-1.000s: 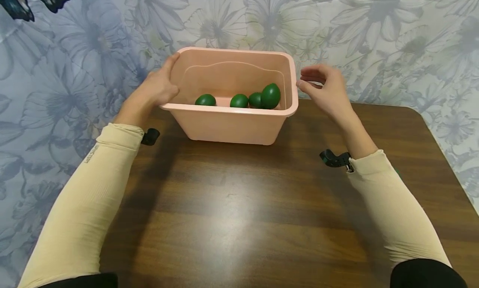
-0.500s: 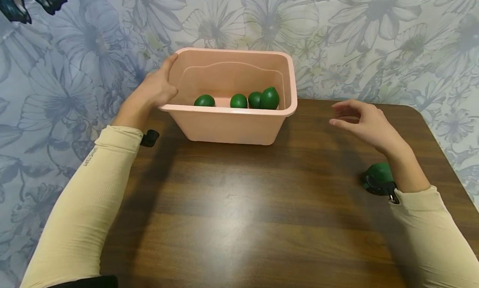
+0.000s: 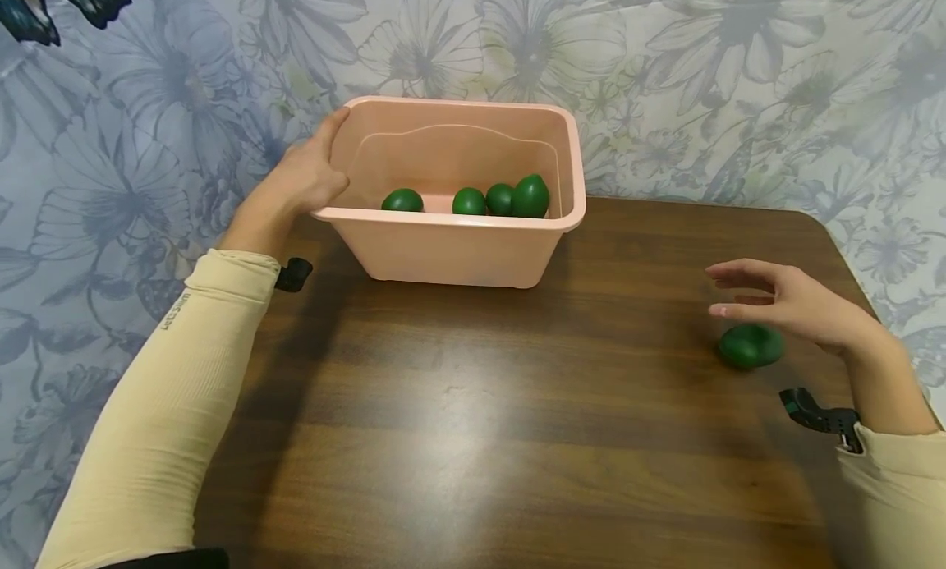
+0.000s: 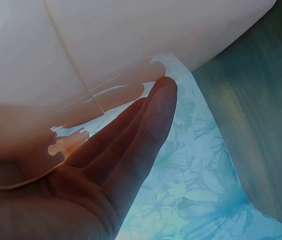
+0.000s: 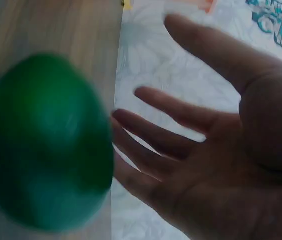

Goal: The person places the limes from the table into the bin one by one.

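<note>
A pink plastic bin (image 3: 451, 249) stands at the back of the table, with several glossy green, avocado-shaped fruits (image 3: 530, 197) on its floor. My left hand (image 3: 306, 175) holds the bin's left end, thumb over the rim. In the left wrist view its fingers (image 4: 146, 130) lie straight along the outer wall. At the table's right, one more green avocado-shaped fruit (image 3: 750, 346) lies on the wood. My right hand (image 3: 805, 306) is over and just behind it, fingers parted and holding nothing. The right wrist view shows this fruit (image 5: 48, 145) large and blurred, beside the spread fingers.
The brown wooden table (image 3: 443, 405) ends at the back against a floral-patterned wall covering (image 3: 739, 101), with a rounded back right corner. Dark wrist mounts (image 3: 816, 413) stick out from both sleeves.
My right hand has moved from beside the bin's right end, rightward and nearer, to the lone green fruit, uncovering it. The left hand keeps its hold on the bin.
</note>
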`<state>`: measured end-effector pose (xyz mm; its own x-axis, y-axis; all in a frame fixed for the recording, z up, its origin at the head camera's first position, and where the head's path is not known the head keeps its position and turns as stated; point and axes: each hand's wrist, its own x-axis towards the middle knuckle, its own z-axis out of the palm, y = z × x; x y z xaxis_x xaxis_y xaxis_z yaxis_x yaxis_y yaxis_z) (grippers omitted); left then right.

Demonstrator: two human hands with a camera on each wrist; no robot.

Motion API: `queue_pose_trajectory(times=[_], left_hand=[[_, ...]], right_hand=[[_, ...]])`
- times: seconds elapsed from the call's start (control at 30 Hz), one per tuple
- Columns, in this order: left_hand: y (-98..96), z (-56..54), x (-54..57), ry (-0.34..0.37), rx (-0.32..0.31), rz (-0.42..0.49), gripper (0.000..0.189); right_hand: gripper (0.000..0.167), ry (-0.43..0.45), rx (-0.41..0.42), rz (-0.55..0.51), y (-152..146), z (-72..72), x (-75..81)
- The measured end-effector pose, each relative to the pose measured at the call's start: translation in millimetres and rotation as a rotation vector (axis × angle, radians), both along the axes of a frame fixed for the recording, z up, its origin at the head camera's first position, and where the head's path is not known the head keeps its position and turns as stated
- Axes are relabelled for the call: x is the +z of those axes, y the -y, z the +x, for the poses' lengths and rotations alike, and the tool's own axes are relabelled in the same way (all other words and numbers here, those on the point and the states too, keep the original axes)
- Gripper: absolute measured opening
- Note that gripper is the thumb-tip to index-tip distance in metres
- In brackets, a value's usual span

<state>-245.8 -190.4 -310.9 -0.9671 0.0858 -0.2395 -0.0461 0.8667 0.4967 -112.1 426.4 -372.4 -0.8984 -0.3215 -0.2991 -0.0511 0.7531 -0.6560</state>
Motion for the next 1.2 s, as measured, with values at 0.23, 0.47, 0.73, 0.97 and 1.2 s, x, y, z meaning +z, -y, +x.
queue_pose_trajectory(times=[0.23, 0.47, 0.73, 0.97, 1.2], left_hand=[[0.9, -0.3, 1.2, -0.005, -0.014, -0.002, 0.102], [-0.8, 0.7, 2.1, 0.001, -0.009, 0.023, 0.103], [4.8, 8.4, -4.4, 0.011, -0.019, -0.008, 0.102], [6.8, 4.4, 2.2, -0.010, -0.024, -0.010, 0.102], [1.4, 2.8, 2.1, 0.003, -0.008, 0.006, 0.103]], right_hand=[[0.068, 0.011, 0.138, -0.020, -25.8, 14.6, -13.7], [0.065, -0.018, 0.145, -0.061, -36.7, 25.5, -24.6], [0.057, 0.010, 0.004, 0.013, -35.4, 37.1, -35.3], [0.063, -0.028, -0.021, 0.075, -33.5, 31.7, -29.1], [0.064, -0.055, -0.036, 0.124, -33.5, 27.7, -23.1]])
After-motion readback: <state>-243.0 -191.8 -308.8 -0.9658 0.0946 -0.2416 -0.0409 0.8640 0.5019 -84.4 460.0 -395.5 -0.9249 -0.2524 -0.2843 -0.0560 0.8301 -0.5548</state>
